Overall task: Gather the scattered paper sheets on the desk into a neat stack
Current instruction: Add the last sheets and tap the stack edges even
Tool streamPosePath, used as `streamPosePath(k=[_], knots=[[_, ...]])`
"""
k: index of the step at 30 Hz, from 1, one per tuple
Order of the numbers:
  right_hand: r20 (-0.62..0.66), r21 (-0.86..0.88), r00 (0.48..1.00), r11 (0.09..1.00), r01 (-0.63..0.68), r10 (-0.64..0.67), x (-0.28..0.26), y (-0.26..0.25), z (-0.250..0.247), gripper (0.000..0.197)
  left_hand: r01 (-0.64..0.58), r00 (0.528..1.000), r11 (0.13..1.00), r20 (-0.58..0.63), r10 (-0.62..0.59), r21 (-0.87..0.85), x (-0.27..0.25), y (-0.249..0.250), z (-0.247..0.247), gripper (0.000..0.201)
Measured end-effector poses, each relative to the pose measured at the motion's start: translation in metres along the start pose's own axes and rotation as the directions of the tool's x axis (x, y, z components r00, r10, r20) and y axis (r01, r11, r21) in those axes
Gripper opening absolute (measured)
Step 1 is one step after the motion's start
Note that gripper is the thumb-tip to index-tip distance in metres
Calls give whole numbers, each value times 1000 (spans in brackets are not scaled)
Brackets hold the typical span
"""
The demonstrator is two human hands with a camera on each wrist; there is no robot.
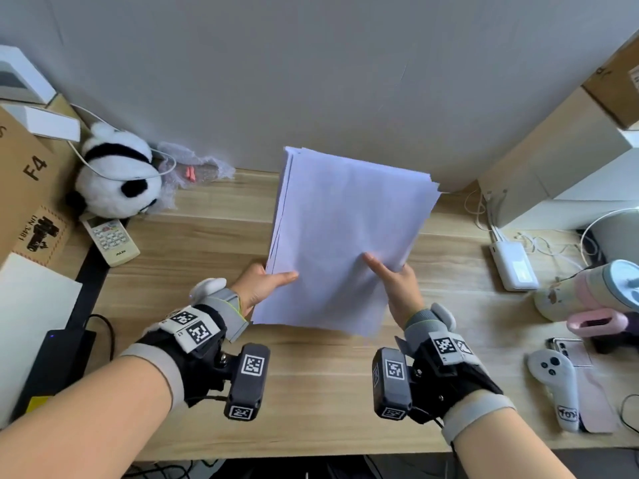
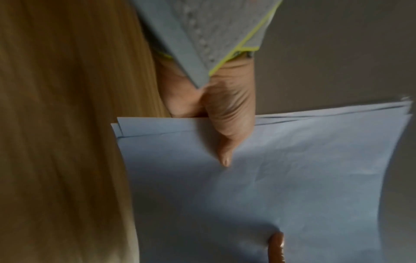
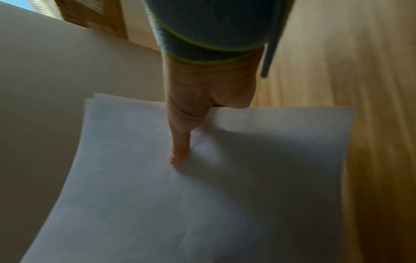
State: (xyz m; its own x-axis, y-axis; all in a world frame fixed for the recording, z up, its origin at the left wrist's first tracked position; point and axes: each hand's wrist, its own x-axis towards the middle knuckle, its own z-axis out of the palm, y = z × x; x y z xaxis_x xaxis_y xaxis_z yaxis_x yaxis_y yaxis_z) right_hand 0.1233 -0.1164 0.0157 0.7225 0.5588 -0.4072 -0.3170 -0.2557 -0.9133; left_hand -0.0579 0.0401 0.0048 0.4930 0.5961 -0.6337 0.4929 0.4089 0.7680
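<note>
pinching the paper sheets [image 1: 345, 236] above the bench [image 1: 311, 392], left hand [image 1: 266, 285] and right hand [image 1: 401, 288] should tap uneven edges square.

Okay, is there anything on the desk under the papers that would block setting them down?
Nothing visible does. Both the left hand and right hand hold the paper stack above bare desk; the remote lies off to the left.
</note>
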Motion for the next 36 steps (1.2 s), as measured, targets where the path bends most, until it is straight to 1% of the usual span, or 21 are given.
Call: streamPosePath(k=[1,2,5,6,8,9,15,17,20,22,26,28,30,32,34,35,36], knots=[[-11,9,999,999,48,-48,-3,-9,3,13,-29,999,1000,-24,29,1,-2,7,2,46],[-12,23,995,995,95,-95,-5,-17,5,10,-71,997,997,-43,71,-4,-3,13,4,41],[-2,23,982,982,189,-189,-7,-26,8,12,-192,978,981,-79,191,-3,-8,22,7,22],[9,9,979,979,203,-203,-9,-26,8,12,-217,972,976,-87,216,2,-9,22,7,20],[31,-18,976,976,216,-215,-12,-23,7,14,-226,968,974,-105,226,8,-7,17,6,29],[32,-23,977,977,210,-209,-13,-18,6,15,-221,969,975,-117,220,5,-7,13,6,29],[12,59,989,988,144,-145,-23,0,10,24,-228,969,972,-112,221,-49,-14,9,10,22],[12,86,989,986,143,-144,-22,-1,11,25,-232,969,972,-105,225,-51,-14,13,10,23],[-3,104,988,983,153,-154,-19,-6,10,25,-270,959,962,-104,264,-48,-14,19,5,22],[-5,116,987,980,159,-159,-16,-7,10,23,-283,955,958,-109,276,-53,-15,22,3,21],[6,94,989,985,145,-146,-17,-1,13,18,-257,963,964,-97,250,-65,-14,19,6,25],[0,107,993,987,116,-117,-18,3,15,18,-231,969,970,-101,224,-70,-13,16,8,22],[-1,107,996,991,86,-86,-18,8,15,12,-195,978,978,-92,188,-74,-12,13,8,20],[12,61,999,997,42,-42,-16,14,14,3,-182,981,980,-82,176,-78,-13,11,8,17],[41,-19,999,1000,24,-23,-15,18,13,8,-165,982,983,-109,156,-75,-11,10,8,9],[52,-63,998,998,24,-21,-13,18,12,11,-147,981,987,-137,138,-60,-9,11,7,16],[56,-99,998,995,27,-22,-10,16,11,12,-130,979,991,-166,122,-38,-4,10,6,33]])
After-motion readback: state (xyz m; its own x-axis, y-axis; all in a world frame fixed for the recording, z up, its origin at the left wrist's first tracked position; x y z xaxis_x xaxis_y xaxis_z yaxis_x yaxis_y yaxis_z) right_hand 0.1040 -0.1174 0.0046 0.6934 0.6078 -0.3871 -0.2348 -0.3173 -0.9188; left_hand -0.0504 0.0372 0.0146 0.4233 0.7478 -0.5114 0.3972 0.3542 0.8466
